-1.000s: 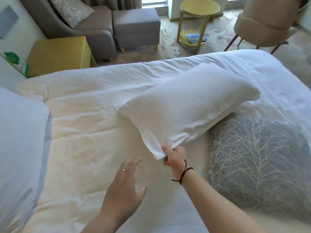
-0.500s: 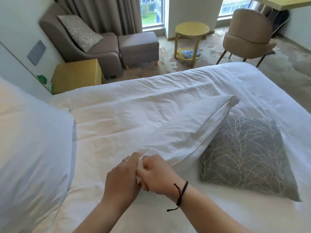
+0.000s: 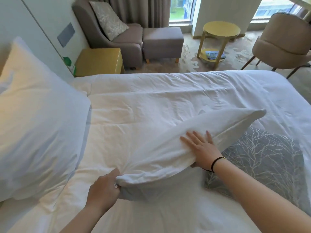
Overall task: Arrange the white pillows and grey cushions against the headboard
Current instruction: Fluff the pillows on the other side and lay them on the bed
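A white pillow point(image 3: 168, 148) lies slanted across the white duvet point(image 3: 151, 98), its far corner raised at the right. My left hand point(image 3: 104, 189) grips its near corner. My right hand point(image 3: 202, 148) lies flat on the pillow's right side with fingers spread, thumb tucked under the edge. A grey cushion point(image 3: 262, 162) with a pale branch pattern lies on the bed to the right, partly under the pillow and my right forearm. A second white pillow point(image 3: 37, 123) stands at the left, near the wall end of the bed.
Beyond the bed stand a yellow bedside cabinet point(image 3: 99, 62), a grey armchair point(image 3: 127, 41) holding another patterned cushion point(image 3: 108, 19), a grey footstool point(image 3: 162, 41), a round yellow side table point(image 3: 220, 32) and a beige chair point(image 3: 282, 41).
My left hand took over the pillow corner that the right hand pinched. The right hand let go and moved up to lie flat on the pillow. The view tilted up and left.
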{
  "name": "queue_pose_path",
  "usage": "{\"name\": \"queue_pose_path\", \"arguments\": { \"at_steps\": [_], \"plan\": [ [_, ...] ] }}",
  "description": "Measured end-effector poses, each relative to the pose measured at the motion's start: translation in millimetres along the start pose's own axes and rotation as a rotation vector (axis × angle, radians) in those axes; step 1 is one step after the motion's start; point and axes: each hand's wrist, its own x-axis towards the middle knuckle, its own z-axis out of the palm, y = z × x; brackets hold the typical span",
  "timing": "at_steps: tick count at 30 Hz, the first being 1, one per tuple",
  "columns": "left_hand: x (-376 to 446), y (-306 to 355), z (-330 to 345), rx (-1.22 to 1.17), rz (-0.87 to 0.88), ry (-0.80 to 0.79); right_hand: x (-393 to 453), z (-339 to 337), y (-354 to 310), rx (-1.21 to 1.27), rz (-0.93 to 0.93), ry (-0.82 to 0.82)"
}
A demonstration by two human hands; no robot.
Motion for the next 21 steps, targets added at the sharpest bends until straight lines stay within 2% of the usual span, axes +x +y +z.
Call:
{"name": "queue_pose_path", "arguments": {
  "at_steps": [4, 8, 12, 15, 21],
  "plan": [
    [3.8, -4.2, -4.2, 0.029, -0.053, 0.024, 36.2, 6.4, 17.0, -0.053, -0.067, 0.002],
    [12.9, -2.9, -14.4, 0.066, -0.111, 0.04, 61.6, 9.2, 9.8, -0.03, -0.158, 0.089],
    [16.6, 17.8, -13.1, 0.187, 0.017, 0.085, 76.8, 8.9, 8.3, -0.047, -0.142, 0.103],
    [18.7, 40.1, -3.0, 0.303, 0.117, 0.048, 80.0, 13.0, 7.9, -0.002, -0.12, 0.104],
    [28.0, 43.3, 4.4, 0.412, -0.021, -0.052, 74.5, 6.8, 8.3, 0.059, -0.134, 0.027]
  ]
}}
